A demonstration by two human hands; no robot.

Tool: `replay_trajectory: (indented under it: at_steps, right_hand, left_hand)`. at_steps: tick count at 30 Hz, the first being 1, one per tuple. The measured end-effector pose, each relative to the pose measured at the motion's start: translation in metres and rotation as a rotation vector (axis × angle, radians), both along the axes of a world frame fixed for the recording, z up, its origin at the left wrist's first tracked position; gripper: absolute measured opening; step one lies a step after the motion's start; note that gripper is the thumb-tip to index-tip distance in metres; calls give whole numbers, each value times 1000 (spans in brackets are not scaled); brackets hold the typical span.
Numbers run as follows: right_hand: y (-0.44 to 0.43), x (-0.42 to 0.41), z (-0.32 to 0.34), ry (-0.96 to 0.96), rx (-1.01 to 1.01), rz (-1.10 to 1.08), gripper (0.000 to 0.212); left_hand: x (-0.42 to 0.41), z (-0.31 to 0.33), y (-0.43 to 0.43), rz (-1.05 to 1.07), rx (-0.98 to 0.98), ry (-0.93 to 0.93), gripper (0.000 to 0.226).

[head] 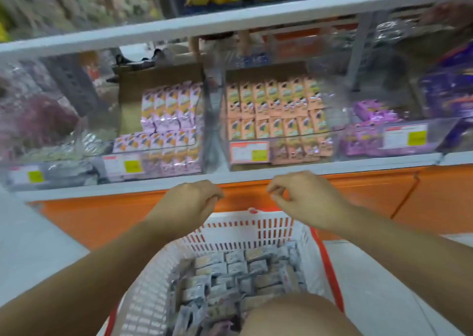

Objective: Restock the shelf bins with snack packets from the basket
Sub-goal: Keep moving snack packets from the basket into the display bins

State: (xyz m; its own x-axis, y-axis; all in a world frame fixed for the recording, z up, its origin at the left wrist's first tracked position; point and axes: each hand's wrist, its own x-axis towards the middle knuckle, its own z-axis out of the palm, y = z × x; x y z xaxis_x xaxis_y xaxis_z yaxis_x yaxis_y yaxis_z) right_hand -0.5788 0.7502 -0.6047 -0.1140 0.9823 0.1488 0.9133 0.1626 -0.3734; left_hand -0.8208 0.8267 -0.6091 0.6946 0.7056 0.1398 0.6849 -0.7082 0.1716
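A white plastic basket (pixel 256 230) with orange trim stands on the floor below me, holding several grey snack packets (pixel 238 276). Both hands hover above its far rim, in front of the shelf edge. My left hand (pixel 189 200) has loosely curled fingers and holds nothing. My right hand (pixel 304 197) is also empty, its fingers loosely bent. On the shelf, a clear bin (pixel 163 156) holds pink-purple packets (pixel 171 110), and the bin to its right (pixel 332 136) holds peach-orange packets (pixel 276 108).
An orange panel (pixel 371 197) runs under the white shelf edge (pixel 307 169). Further bins with purple packets (pixel 371 123) sit right, dark red items (pixel 43 120) left. An upper shelf (pixel 230 20) carries yellow-blue bags. My knee (pixel 294 315) covers the basket's near side. Price labels (pixel 248 151) front the bins.
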Motion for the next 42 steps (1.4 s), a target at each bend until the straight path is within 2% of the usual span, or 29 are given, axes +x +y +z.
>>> replay_trajectory:
  at_steps: [4, 8, 13, 17, 21, 23, 25, 26, 30, 32, 34, 37, 42]
  right_hand:
    - [23, -45, -48, -55, -223, 126, 26]
    - [35, -62, -114, -156, -616, 198, 32]
    - [27, -53, -188, -399, -993, 210, 35]
    - [25, -52, -219, -493, -1096, 180, 41]
    - [24, -48, -238, -502, -1096, 139, 25]
    - [22, -46, -239, -503, -1043, 85, 26]
    - [23, -42, -242, -395, -920, -36, 19]
    - [25, -40, -241, -343, -862, -59, 22]
    - [32, -57, -211, -13, -682, -60, 19]
    - [37, -75, -189, 204, -612, -45, 8]
    - [44, -96, -161, 394, -583, -2, 15]
    - [59, -130, -114, 627, -596, 38, 19]
    - [69, -175, -44, 824, -559, 140, 24]
  left_hand:
    - [-77, -43, 5, 86, -29, 30, 33]
    - [-140, -106, -1, 213, -96, 108, 27]
    - [-171, -169, -20, 274, -28, 289, 33]
    - [-171, -184, -22, 279, -62, 261, 41]
    - [-170, -187, -21, 282, -30, 217, 41]
    - [-170, -188, -21, 283, -35, 216, 41]
    - [-169, -188, -20, 287, -49, 215, 41]
    - [-169, -187, -20, 290, -49, 211, 40]
    - [-170, -183, -22, 267, -47, 190, 35]
    - [-170, -177, -22, 255, -105, 166, 27]
    - [-171, -165, -17, 266, -223, 122, 28]
    - [-170, -132, -7, 281, -391, -42, 29]
    - [-169, -48, -2, 314, -614, -349, 15]
